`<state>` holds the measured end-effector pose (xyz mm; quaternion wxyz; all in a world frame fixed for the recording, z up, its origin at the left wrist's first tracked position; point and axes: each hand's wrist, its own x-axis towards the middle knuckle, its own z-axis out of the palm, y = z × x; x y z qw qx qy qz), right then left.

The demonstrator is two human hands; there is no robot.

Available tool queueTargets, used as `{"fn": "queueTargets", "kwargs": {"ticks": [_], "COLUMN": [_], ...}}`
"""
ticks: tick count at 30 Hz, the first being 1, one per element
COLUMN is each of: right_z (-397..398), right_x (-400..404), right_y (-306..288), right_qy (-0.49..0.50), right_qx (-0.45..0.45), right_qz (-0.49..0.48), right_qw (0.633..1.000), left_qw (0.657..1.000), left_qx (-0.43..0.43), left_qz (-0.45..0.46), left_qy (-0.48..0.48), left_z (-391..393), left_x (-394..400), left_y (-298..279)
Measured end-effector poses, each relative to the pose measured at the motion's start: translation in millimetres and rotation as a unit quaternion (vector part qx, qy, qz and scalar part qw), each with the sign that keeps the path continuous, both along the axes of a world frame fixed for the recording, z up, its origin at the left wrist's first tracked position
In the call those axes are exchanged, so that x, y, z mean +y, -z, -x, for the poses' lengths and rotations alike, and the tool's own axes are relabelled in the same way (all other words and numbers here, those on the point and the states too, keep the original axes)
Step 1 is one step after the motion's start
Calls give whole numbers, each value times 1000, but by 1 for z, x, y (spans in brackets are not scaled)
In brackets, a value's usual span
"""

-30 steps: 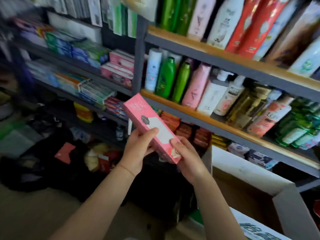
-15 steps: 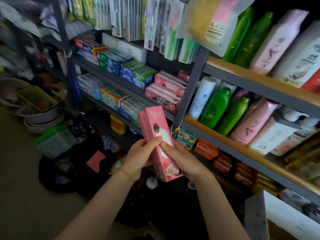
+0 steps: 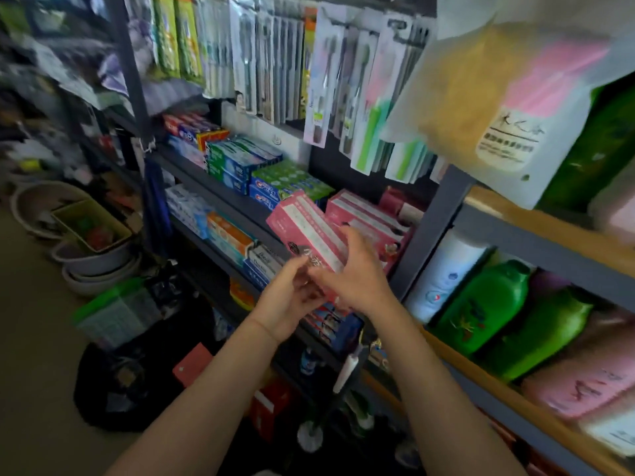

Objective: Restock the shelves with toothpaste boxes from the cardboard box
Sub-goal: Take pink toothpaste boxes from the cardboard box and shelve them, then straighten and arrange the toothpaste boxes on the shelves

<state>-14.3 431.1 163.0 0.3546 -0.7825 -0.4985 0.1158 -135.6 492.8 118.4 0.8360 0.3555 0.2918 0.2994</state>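
We see a glossy pink cardboard toothpaste box point(image 3: 309, 228), shiny green plastic bottles point(image 3: 488, 307), matt grey metal shelf frame point(image 3: 433, 231), our wooden shelf edge point(image 3: 549, 225).

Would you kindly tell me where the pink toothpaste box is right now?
In the head view, centre frame, the pink box is held in both hands, just left of the pink stack on the shelf.
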Motion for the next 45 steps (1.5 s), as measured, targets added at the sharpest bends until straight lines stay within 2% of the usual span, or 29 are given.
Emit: {"fn": "queueTargets", "kwargs": {"ticks": [2,3,8,12,16,20,29,34,38,40,42,44,45], "right_z": [-8,-13,-44,-58,-55,-45,-28,-28,-24,-9,12,29,34], "right_x": [17,24,48,57,66,71,72,73,70,70,75,86,93], "right_y": [-5,-5,1,7,19,26,32,31,39,41,47,58,63], "right_qy": [17,24,63,94,116,144,201,218,236,245,204,139,114], "right_qx": [-138,-175,-273,-334,-326,-322,-287,-288,-302,-339,-377,-350,-314], "right_qz": [18,30,109,163,238,271,292,292,239,106,-59,-123,-110], "right_qw": [990,984,954,924,908,895,890,886,892,902,901,918,936], "left_qw": [1000,1000,997,995,992,987,977,961,939,933,926,895,870], "left_qx": [-9,-8,48,85,89,97,113,149,179,194,225,277,307], "left_qz": [10,11,25,44,32,20,28,-32,-114,-160,-216,-306,-349], "left_qy": [8,16,48,38,80,124,181,230,271,255,213,172,162], "left_z": [-12,-18,-39,-47,-49,-51,-46,-39,-36,-34,-26,-14,-7], "left_x": [13,19,47,67,87,100,116,127,132,133,138,150,158], "left_y": [4,5,9,15,13,15,25,29,35,40,46,49,50]}}
